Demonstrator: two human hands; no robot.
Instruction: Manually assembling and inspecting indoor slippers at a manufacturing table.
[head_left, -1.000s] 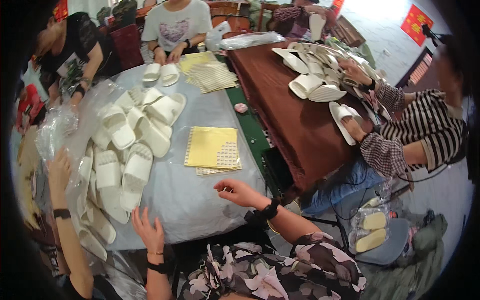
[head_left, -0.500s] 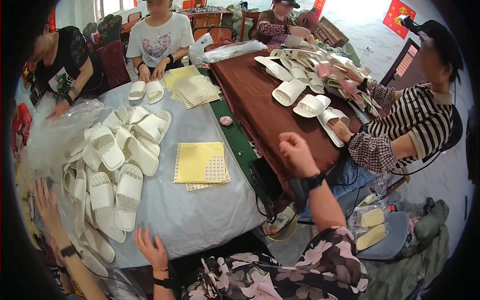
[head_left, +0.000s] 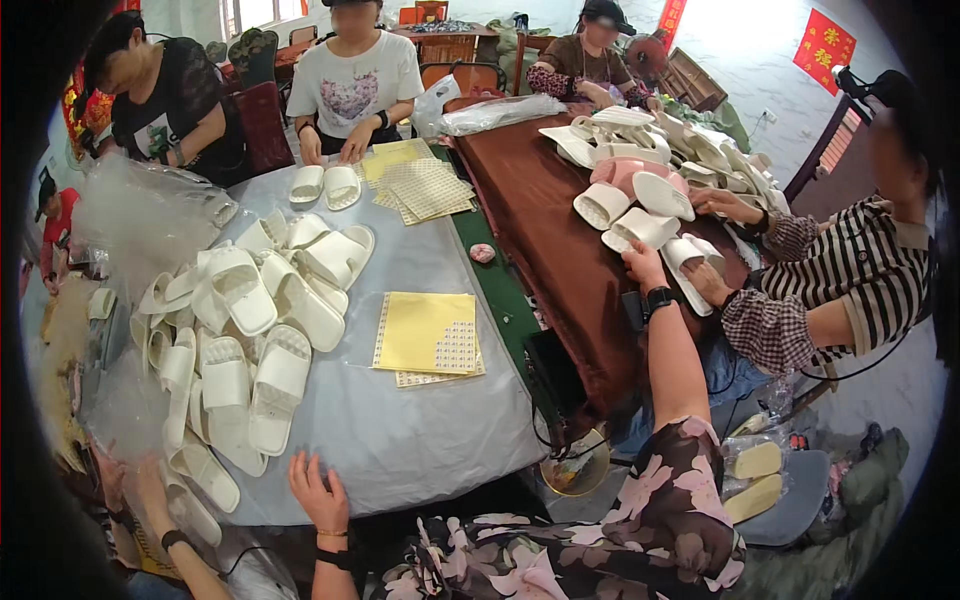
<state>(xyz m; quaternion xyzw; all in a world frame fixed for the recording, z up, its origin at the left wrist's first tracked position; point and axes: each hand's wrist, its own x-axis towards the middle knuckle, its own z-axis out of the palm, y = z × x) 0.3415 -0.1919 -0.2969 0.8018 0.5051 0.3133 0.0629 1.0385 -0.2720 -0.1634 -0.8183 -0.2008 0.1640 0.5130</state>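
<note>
Seeing slippers (head_left: pixel 242 292) heaped on the grey bench (head_left: pixel 420 430), then left hand (head_left: pixel 320 494) at its near edge, grip spread, then yellow sheets (head_left: pixel 425 328). On the brown bench (head_left: pixel 540 210), having right hand (head_left: pixel 644 264) at the near side of a white slipper (head_left: pixel 648 228); cannot tell whether grip pinches it.

White slippers (head_left: pixel 650 228), grey table cover (head_left: pixel 410 420), brown tablecloth (head_left: pixel 560 270), yellow sheet (head_left: pixel 418 325), black-and-pink floral sleeve (head_left: pixel 672 490)
</note>
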